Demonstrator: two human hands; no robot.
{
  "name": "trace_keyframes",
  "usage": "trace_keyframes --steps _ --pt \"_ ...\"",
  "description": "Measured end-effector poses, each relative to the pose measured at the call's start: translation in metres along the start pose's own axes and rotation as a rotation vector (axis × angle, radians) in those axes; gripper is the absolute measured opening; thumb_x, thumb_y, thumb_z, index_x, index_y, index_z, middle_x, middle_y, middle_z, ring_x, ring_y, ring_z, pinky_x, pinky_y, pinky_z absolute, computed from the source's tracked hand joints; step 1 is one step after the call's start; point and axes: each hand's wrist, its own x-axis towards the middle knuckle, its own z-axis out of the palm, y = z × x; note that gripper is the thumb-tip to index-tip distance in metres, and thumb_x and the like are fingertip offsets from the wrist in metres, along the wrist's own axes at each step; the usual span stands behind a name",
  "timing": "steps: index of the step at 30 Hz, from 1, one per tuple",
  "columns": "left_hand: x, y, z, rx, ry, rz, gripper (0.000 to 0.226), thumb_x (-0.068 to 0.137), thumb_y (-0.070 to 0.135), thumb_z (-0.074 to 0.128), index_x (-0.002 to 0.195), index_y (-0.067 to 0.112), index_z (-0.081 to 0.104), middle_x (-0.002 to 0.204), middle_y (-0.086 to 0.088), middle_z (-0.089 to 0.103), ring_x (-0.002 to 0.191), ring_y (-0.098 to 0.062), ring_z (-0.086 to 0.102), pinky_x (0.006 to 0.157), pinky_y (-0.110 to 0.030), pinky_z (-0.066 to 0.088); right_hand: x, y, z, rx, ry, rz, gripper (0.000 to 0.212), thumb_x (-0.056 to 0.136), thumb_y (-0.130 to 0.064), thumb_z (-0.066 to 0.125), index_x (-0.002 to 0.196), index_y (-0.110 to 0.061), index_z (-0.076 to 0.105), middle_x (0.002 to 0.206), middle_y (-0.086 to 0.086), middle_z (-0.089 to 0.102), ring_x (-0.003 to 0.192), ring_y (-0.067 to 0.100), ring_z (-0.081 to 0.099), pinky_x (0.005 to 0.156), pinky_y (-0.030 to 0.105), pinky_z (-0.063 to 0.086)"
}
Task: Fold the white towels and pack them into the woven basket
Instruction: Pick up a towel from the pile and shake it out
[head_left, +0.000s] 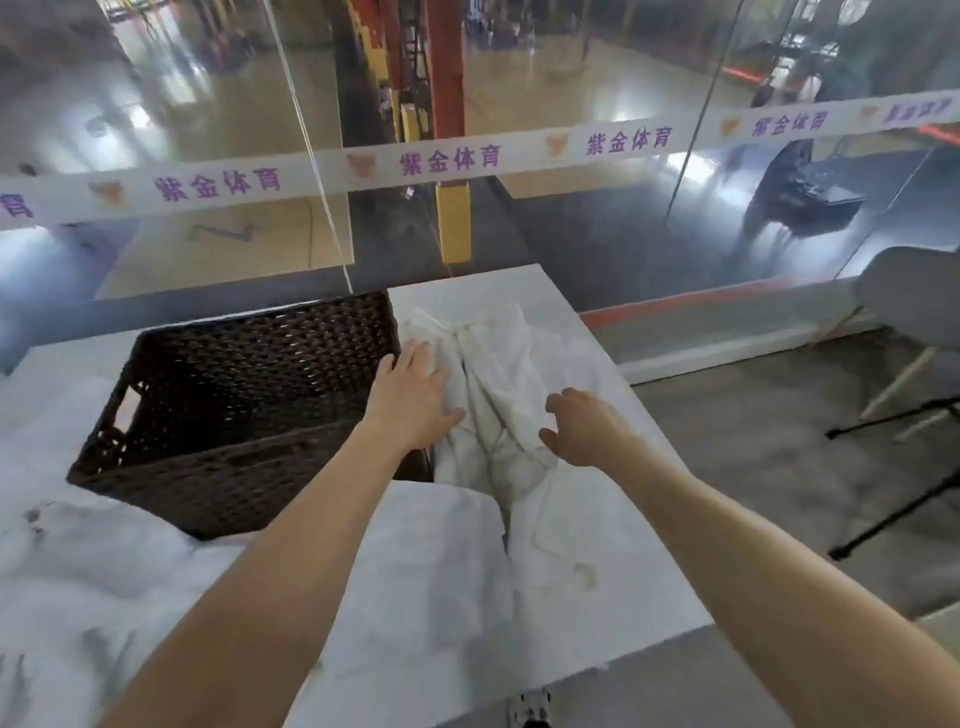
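**On the white table, both hands are down on a rumpled towel**

Beside the woven basket (260, 322), the left hand (415, 400) lies flat with fingers spread, pressing the near-left side of the crumpled towel (498, 364). The right hand (587, 428) comes in with fingers curled over a ridge of cloth. I cannot tell whether it is pinching the cloth or just touching it. The towel is bunched into long ridges just right of the basket and nothing about it is folded yet. The basket looks empty.

Here's the danger: that towel runs close to the table's (519, 288) right edge. A pull to the right to spread it could send a corner over the side and drag the rest after it. Its near end also overlaps the flat towel (431, 571) in front, so a lift may bring both up together. If the ridges aren't shaken out first, the fold will likely go lumpy.

The left forearm crosses just past the basket's near corner, and a wide sweep there could shove it. More white cloth (78, 571) is heaped to the left, crowding any spreading room. Beyond the table stands a glass wall with a printed banner strip (447, 158). A grey chair (914, 296) and black tripod legs (893, 519) sit well off to the right.
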Motion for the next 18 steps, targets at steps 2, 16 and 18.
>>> trace_keyframes --steps 2,16,18 --pt "0.019 0.007 0.014 -0.013 -0.012 -0.066 0.07 0.1 0.068 0.052 0.152 0.021 0.055 0.177 -0.016 0.014 0.166 -0.034 0.004 0.13 -0.057 0.02 0.018 0.007 0.024 0.047 -0.06 0.032 0.047 0.102 -0.048 0.058 0.133 -0.014 0.061 0.128 0.005 0.062 0.116 0.03 0.064 0.094 0.043 0.056" --pt "0.031 0.018 0.07 0.261 -0.068 -0.081 0.05 0.101 0.047 0.042 0.141 0.029 0.067 0.168 -0.003 0.042 0.162 -0.021 0.027 0.128 -0.068 0.001 0.095 0.022 0.108 0.136 -0.293 0.202 0.033 0.102 -0.038 0.06 0.121 -0.011 0.054 0.118 0.01 0.067 0.1 0.031 0.065 0.086 0.04 0.052" --pt "0.032 0.018 0.069 0.244 -0.055 -0.082 0.049 0.099 0.046 0.043 0.136 0.028 0.07 0.163 -0.003 0.047 0.16 -0.021 0.03 0.128 -0.067 0.002 0.102 0.025 0.107 0.193 -0.302 0.232 0.007 0.097 -0.014 0.052 0.098 -0.012 0.058 0.11 0.01 0.068 0.081 0.025 0.059 0.076 0.034 0.048"
